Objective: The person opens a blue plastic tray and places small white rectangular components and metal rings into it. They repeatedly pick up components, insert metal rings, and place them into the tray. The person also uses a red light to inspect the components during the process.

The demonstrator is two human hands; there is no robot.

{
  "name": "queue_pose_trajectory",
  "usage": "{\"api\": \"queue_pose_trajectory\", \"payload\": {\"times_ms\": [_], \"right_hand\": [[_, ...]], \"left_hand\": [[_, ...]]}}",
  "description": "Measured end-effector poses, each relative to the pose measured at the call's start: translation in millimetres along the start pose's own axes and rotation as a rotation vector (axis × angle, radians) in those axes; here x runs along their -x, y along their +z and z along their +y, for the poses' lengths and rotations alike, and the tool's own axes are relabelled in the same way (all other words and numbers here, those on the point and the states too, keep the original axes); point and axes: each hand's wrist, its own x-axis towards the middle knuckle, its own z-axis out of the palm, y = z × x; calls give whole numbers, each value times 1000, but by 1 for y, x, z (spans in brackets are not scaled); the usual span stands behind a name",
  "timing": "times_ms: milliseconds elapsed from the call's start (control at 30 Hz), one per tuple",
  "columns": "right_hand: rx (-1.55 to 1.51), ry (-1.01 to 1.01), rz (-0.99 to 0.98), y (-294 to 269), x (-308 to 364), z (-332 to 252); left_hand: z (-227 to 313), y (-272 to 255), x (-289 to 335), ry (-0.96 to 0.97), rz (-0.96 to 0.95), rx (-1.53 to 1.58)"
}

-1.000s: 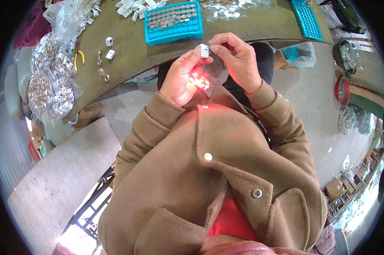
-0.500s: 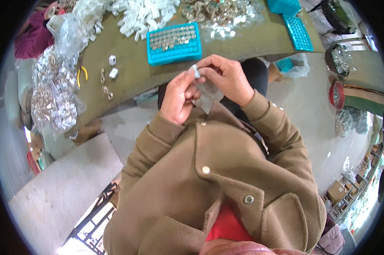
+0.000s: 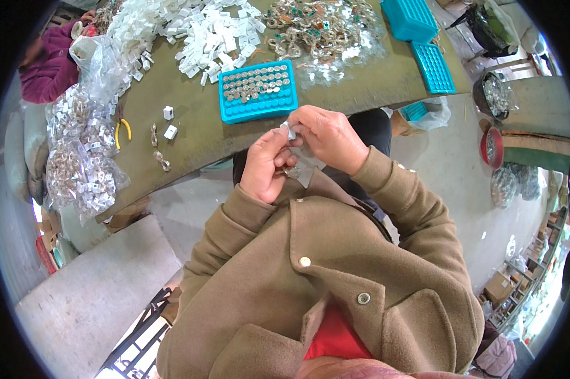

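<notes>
Closest in, the wearer's brown coat (image 3: 234, 278) fills the lower part of the view, its hem running behind the hands. Beyond it, the left hand (image 3: 265, 165) and the right hand (image 3: 331, 134) meet in front of the counter. A glassy or clear item (image 3: 291, 171) shows at the left palm, too blurred and covered to name. The left hand's fingers pinch a small white piece (image 3: 289, 130) between thumb and forefinger, at their tips. The right hand's fingers are bunched against its other side, hiding much of it; whether they grip it as well, I cannot tell.

On the green counter (image 3: 196, 120), just past the hands, a teal tray (image 3: 260, 114) holds rows of round metal discs (image 3: 256, 77). To the left lie two white blocks (image 3: 169, 122), two short coiled cables (image 3: 158, 148) and yellow-handled pliers (image 3: 123, 134), then clear bags (image 3: 80, 170) crammed with small parts, which cover the counter's left edge. Farther back sit a heap of white casings (image 3: 219, 44) and a tangle of loops (image 3: 320, 28), with more teal trays (image 3: 432, 68) to the right. At the far left, another person's purple sleeve (image 3: 54, 76) is partly masked by a plastic bag (image 3: 99, 60).
</notes>
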Motion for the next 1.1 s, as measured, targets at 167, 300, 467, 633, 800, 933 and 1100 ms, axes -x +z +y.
{"api": "queue_pose_trajectory", "payload": {"times_ms": [167, 300, 467, 633, 800, 933, 1100], "right_hand": [[-249, 46, -142, -28, -29, 19], [338, 46, 321, -57, -76, 52], [731, -19, 302, -58, -113, 74], [728, -53, 229, -54, -118, 79], [699, -100, 224, -54, -109, 78], [567, -78, 231, -61, -99, 78], [-8, 47, 397, -77, -94, 86]], "left_hand": [[18, -1, 7, 348, 62, -595], [57, -32, 2, 909, 395, -890], [107, -97, -2, 1127, 784, -1266], [105, -145, -9, 963, 994, -1784], [98, -154, -18, 965, 980, -1979], [110, -134, 0, 1168, 894, -1662], [100, -79, 23, 1164, 561, -946]]}}
